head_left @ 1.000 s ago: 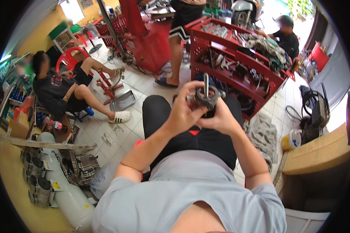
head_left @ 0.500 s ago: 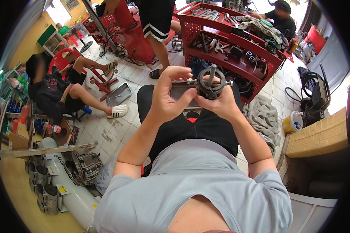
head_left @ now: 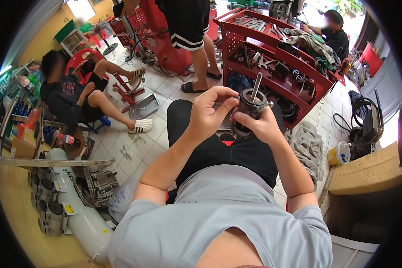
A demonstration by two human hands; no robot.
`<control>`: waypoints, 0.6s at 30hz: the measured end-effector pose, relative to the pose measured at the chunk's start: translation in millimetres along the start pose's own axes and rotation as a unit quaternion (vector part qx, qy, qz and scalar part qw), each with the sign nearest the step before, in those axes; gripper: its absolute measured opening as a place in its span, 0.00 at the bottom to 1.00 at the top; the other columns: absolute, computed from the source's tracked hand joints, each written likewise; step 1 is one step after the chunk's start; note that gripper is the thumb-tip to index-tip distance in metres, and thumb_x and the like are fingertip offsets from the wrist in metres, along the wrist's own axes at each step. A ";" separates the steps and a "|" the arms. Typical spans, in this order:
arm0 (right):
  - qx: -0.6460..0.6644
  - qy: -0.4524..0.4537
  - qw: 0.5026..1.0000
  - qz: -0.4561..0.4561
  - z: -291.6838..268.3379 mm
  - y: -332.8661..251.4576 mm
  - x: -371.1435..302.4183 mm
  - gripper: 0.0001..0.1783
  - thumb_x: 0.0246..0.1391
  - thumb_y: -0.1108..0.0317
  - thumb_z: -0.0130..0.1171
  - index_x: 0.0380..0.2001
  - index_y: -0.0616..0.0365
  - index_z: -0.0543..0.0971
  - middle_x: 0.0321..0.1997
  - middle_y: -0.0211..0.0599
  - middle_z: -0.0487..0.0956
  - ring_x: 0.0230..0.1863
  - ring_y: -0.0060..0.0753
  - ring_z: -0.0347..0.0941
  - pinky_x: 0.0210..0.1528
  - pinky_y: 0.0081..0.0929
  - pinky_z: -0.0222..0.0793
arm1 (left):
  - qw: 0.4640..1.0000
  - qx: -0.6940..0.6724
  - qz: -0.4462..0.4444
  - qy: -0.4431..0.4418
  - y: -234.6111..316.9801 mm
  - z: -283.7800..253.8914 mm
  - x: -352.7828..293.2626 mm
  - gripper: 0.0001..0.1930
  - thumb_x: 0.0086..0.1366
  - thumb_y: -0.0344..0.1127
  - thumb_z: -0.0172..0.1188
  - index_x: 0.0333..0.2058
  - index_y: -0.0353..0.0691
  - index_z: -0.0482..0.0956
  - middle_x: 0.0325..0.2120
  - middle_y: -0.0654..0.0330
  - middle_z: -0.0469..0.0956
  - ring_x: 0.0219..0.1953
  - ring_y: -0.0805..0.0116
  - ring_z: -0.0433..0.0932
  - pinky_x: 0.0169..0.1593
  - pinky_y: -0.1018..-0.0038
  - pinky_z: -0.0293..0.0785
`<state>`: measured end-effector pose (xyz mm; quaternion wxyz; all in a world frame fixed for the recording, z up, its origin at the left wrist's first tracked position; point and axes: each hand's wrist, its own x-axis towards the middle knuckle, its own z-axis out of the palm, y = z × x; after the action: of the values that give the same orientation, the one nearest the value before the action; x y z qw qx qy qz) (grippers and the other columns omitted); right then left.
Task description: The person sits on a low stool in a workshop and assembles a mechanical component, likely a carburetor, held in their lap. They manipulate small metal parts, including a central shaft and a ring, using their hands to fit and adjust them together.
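Observation:
In front of my lap I hold a dark metal cylinder [head_left: 247, 106] with an open ring-shaped top. A bare steel rod [head_left: 256, 86] rises out of its middle, tilted slightly right. A side bolt [head_left: 270, 104] sticks out on the right. My right hand [head_left: 264, 126] is wrapped round the cylinder's near right side, thumb lying across its front. At the left side my left hand [head_left: 210, 111] is closed, thumb and fingertips pinched together over the opposite side bolt, which they hide. Below the hands, a metal tray and a dark round part [head_left: 227, 136] are partly covered.
Ahead stands a red tool cart [head_left: 277, 58] with wrenches, rags and loose parts. To the left sits a person [head_left: 64, 96] near a grey tray [head_left: 145, 107]; another person stands beyond. A grey cloth [head_left: 306, 147] and a yellow-labelled bucket [head_left: 339, 154] lie right.
My left fingers have closed from a loose curl into a pinch at the cylinder's left side. The cylinder has turned and its rod leans more. The standing person's second foot now shows.

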<state>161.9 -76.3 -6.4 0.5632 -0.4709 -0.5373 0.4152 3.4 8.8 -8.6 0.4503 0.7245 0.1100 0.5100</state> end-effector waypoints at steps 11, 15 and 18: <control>0.165 0.022 0.986 0.007 6.4 1.3 0.6 0.16 0.51 0.72 0.63 0.43 0.60 0.75 0.38 0.31 0.80 0.40 0.22 0.75 0.46 0.24 0.71 | 0.997 0.070 0.015 0.007 -0.6 0.0 -0.9 0.10 0.65 0.31 0.62 0.42 0.32 0.76 0.31 0.63 0.79 0.32 0.80 0.76 0.37 0.84 0.72; 0.141 0.052 0.987 -0.056 4.5 -0.9 0.7 0.17 0.49 0.76 0.65 0.44 0.60 0.76 0.39 0.28 0.79 0.41 0.17 0.73 0.47 0.20 0.69 | 0.999 0.046 0.014 0.002 -4.2 -0.4 -1.2 0.11 0.65 0.31 0.61 0.42 0.31 0.76 0.35 0.61 0.79 0.36 0.78 0.78 0.40 0.82 0.73; 0.126 0.046 0.987 -0.083 0.2 -3.5 0.1 0.17 0.50 0.77 0.63 0.45 0.62 0.76 0.39 0.27 0.79 0.39 0.15 0.72 0.44 0.18 0.69 | 0.999 0.037 0.000 -0.014 -5.8 -3.3 0.9 0.11 0.65 0.30 0.61 0.43 0.31 0.77 0.37 0.60 0.79 0.38 0.77 0.77 0.42 0.82 0.74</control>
<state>161.6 -76.8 -2.9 0.6749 -0.3685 -0.4914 0.4090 2.8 14.4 -12.2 0.4250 0.7475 0.1223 0.4957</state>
